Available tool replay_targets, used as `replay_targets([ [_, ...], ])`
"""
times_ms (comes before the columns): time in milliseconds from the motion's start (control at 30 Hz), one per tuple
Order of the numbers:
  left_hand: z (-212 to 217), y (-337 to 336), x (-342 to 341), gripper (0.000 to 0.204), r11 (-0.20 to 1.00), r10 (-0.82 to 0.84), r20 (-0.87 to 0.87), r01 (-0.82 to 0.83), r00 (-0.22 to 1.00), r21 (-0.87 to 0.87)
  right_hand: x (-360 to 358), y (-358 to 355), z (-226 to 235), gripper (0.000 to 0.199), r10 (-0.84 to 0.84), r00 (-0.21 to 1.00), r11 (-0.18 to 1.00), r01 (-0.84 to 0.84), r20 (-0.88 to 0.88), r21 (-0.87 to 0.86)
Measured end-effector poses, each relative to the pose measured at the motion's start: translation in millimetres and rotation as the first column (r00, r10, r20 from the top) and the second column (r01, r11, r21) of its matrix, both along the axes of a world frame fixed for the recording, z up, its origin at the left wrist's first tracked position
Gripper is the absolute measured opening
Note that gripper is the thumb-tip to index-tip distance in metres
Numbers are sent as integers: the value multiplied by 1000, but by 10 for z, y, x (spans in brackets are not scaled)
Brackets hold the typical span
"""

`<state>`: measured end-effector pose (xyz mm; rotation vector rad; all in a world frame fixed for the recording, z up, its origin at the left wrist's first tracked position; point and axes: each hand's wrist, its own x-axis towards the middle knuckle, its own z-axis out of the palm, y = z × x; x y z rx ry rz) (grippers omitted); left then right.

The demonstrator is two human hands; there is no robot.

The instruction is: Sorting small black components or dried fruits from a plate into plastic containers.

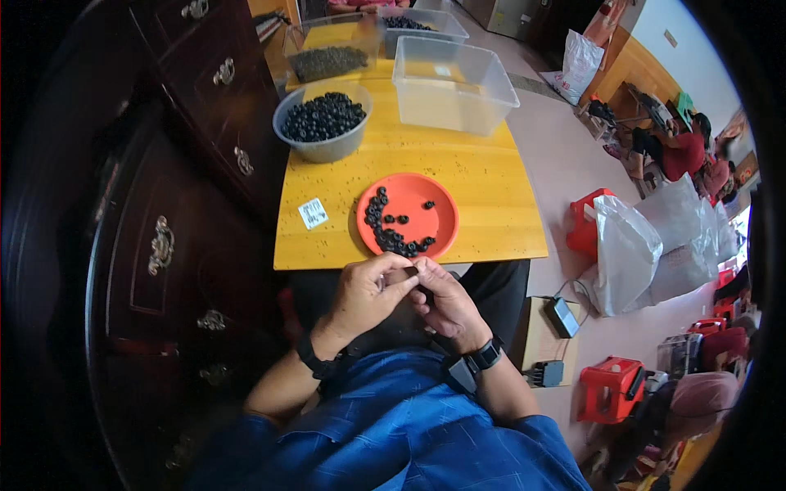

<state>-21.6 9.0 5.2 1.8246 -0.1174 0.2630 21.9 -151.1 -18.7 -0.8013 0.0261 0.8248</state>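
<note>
My two hands meet just in front of my chest, at the near edge of the bench [491,221]. My left hand [364,295] curls its fingers [391,263] around a small dark piece [407,274], and my right hand [446,304] pinches the same piece from the other side, so both sets of fingers are closed on it, thumbs touching over it. I cannot make out the shape of the piece between them. Each wrist wears a dark band, and my blue sleeves come in from below. Just beyond my hands, on the yellow bench, lies a round orange plate [426,233] with a curved row of small black rings [385,229] along its left rim and a few loose ones towards the middle. A small white label [313,213] lies to the left of the plate. Farther off on the left stands a grey bowl [327,149] heaped with more black rings. To its right is a clear plastic tub [452,90], and behind both are two more clear tubs holding dark pieces. A dark wooden cabinet [180,213] with brass handles runs along the left of the bench.
</note>
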Motion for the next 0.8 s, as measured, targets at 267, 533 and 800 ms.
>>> replay_targets([
  [267,-363,373,-25,24,996,-73,-183,62,980,-66,163,-37,-109,26,-76,991,991,88,113,-101],
  [533,-339,407,100,24,1000,-16,-243,21,970,20,237,36,-387,21,-52,997,993,58,57,-105],
  [800,-246,252,138,21,998,-53,-161,49,986,-26,173,50,-239,19,-77,997,997,76,-27,-25],
])
